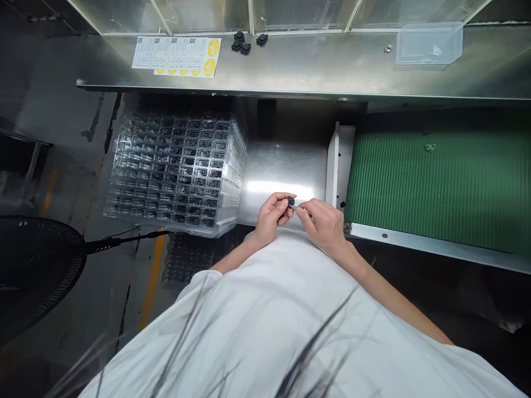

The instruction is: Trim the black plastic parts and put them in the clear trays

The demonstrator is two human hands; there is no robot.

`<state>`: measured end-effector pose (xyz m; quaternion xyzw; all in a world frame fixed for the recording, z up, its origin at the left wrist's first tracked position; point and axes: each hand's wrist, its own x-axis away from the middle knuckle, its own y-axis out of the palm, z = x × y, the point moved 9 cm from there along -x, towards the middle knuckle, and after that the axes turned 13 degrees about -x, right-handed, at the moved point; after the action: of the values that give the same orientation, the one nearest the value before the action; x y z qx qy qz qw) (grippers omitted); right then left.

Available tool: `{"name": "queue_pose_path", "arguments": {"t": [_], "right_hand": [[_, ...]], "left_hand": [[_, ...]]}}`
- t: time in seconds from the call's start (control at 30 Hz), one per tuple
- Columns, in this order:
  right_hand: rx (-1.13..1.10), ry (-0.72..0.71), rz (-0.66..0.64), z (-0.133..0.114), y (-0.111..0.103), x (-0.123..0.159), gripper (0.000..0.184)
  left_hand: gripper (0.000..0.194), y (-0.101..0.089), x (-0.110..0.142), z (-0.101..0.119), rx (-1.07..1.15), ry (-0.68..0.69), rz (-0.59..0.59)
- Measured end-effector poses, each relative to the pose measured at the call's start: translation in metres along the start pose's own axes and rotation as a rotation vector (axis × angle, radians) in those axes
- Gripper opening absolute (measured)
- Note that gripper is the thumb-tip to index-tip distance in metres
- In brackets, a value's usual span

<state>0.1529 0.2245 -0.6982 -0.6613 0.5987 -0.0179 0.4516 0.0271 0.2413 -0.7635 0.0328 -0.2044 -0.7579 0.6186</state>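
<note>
Near my body, at the front edge of the steel worktop (286, 166), my left hand (270, 216) pinches a small round black part (291, 202) between thumb and fingers. My right hand (326, 225) is closed just to its right, with a thin, pale-tipped tool (296, 207) reaching from its fingers to the part. Most of that tool is hidden in the hand, so its exact kind does not show. To the left stands a tall stack of clear plastic trays (174, 171), with black parts in their pockets.
A green conveyor belt (435, 193) runs at the right behind a white divider (333, 166), with a small part (430, 147) on it. The steel shelf (307, 66) holds label sheets (176, 55), several black parts (240, 43) and a clear box (429, 45). A fan (37, 271) stands left.
</note>
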Motion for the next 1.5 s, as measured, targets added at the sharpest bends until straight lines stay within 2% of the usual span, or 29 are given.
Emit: {"name": "queue_pose_path", "arguments": {"t": [0.3,0.67,1.03,1.5], "right_hand": [[0.059,-0.018,0.031,0.0001,-0.0009,-0.0011,0.033],[0.024,0.087,-0.018,0.0056,0.0023,0.0000,0.043],[-0.004,0.018,-0.019,0.0016,0.0025,0.0017,0.039],[-0.003,0.032,-0.057,0.0073,0.0032,-0.0038,0.038]], "left_hand": [[0.046,0.0013,0.0008,0.0048,0.027,0.008,-0.001],[0.051,0.0002,0.0039,0.0038,0.015,-0.001,0.005],[0.053,-0.0006,0.0050,0.0011,0.028,-0.023,0.003],[0.053,-0.0018,0.0056,0.0008,0.029,-0.032,0.050]]}}
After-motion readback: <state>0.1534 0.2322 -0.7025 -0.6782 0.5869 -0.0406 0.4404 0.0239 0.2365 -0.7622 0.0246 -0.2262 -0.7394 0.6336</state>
